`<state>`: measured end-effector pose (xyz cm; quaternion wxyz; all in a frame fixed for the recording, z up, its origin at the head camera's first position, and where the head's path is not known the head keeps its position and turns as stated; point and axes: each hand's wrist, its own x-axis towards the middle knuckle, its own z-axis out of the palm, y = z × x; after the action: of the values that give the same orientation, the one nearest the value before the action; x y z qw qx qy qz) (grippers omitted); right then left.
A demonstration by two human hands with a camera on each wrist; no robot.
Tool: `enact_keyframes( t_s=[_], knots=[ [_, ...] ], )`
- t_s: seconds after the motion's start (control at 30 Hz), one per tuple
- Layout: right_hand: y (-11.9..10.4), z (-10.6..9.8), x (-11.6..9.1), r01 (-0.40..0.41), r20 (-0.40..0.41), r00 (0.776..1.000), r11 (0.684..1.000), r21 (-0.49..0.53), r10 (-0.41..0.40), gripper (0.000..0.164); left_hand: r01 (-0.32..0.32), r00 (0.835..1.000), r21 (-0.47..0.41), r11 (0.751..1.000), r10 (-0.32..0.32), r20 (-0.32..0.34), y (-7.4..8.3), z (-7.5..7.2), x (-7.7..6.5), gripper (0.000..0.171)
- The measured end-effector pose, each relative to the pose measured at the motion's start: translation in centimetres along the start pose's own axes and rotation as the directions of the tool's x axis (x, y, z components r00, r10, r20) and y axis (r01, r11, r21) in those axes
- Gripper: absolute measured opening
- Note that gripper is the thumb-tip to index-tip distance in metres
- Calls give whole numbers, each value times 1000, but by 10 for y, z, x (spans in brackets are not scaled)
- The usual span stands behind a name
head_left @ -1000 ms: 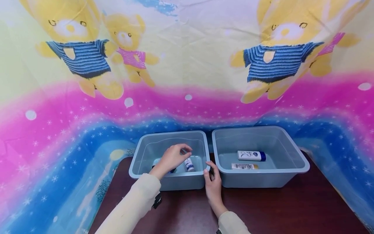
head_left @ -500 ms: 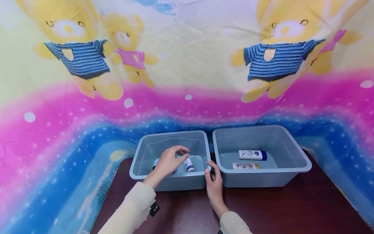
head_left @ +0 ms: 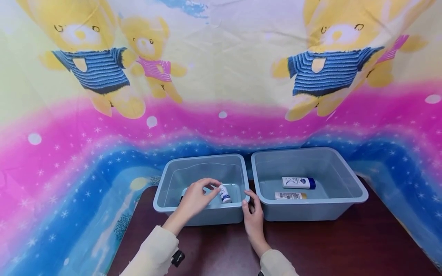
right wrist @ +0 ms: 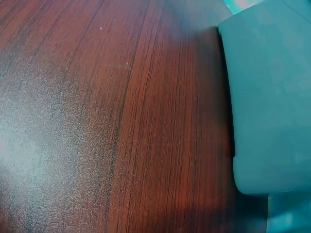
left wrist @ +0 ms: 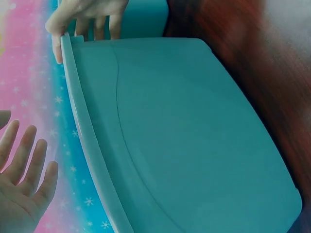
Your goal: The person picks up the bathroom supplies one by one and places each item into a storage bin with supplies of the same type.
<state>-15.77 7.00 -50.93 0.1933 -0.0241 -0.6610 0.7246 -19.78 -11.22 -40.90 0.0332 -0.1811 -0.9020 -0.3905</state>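
My left hand hovers over the left grey-blue bin, its fingers curved and thumb apart. The fingertips are close by the upper end of a small white bottle with blue print inside that bin; I cannot tell whether they touch it. In the left wrist view the left hand shows spread fingers above the rim, nothing seen in them. My right hand grips the bin's front right corner, thumb in front. A dark item in the bin is mostly hidden behind the left hand.
Close on the right stands a second grey-blue bin, with a narrow gap between them. Inside lie a white bottle with a blue cap and a tube with a gold cap. Both bins stand on a dark wood table before a printed curtain.
My left hand has shifted lower and slightly toward the near left, its fingertips dropping to the white bottle's upper end. The right hand has stayed on the bin's corner.
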Motion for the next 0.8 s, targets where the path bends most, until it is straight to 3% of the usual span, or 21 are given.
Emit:
enact_keyframes(
  t_s=[0.23,0.5,0.8],
  knots=[
    [-3,0,-1,24,2,1000,1000,-12,-24,33,-17,999,-22,1000,16,-39,3,1,-11,16],
    [26,-6,11,16,40,999,997,-71,-13,39,-23,997,-70,997,18,-70,4,2,-23,15],
    [20,-15,8,12,97,995,984,-179,6,47,10,998,-112,994,-17,-61,-5,19,-45,15]
  ],
)
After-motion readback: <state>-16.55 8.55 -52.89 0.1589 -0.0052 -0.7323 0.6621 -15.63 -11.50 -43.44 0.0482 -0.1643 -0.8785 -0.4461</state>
